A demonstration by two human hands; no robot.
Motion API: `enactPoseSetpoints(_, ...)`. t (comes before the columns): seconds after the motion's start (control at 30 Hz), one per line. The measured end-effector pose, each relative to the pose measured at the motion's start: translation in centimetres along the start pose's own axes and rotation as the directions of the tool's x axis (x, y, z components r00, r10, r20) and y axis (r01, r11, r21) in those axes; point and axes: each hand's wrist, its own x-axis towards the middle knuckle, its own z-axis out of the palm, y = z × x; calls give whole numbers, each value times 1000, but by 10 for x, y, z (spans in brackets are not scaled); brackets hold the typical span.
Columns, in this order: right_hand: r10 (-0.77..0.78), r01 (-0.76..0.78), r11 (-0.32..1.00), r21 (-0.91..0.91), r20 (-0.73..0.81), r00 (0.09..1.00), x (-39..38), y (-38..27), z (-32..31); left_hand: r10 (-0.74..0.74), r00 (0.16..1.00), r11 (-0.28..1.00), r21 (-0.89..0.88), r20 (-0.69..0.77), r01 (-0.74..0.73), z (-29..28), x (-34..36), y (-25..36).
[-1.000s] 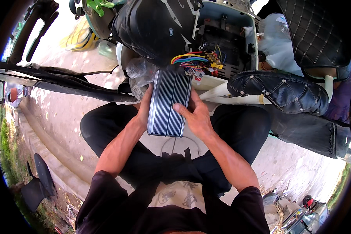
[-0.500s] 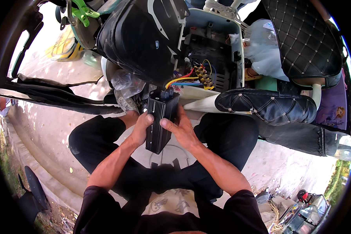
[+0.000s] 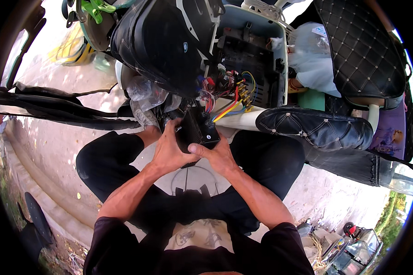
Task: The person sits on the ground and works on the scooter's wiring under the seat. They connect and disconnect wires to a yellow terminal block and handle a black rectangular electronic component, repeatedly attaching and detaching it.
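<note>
Between my two hands is a black finned controller box, held tilted above my lap. My left hand grips its left side, fingers wrapped round it. My right hand closes on its lower right part, the thumb lying across the near face. A small round white sticker shows on its right end. Thick yellow, red and blue wires run from the box to a row of brass-coloured terminals. Thinner coloured wires bunch up just beyond it. My fingertips are partly hidden behind the box.
Ahead stands an opened scooter body with a pale-rimmed compartment. A large black seat leans at its left, and a quilted black seat is at right. A padded armrest juts toward my right knee. Clear plastic bags lie left.
Both hands have turned the controller box from upright to tilted, bringing its stickered end into view. The thick wires have swung right, and more thin wires show behind it.
</note>
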Motion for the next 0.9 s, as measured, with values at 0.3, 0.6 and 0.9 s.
enactPoseSetpoints(0.3,10,4,994,108,-128,992,0,6,4,140,980,960,263,-143,-99,13,-5,-2)
enactPoseSetpoints(0.6,37,-45,998,-42,-171,985,-6,8,-6,77,997,962,262,-2,-74,7,-7,-6)
enactPoseSetpoints(0.9,5,2,999,37,-164,986,-8,21,-18,-15,999,996,83,28,13,2,4,-16)
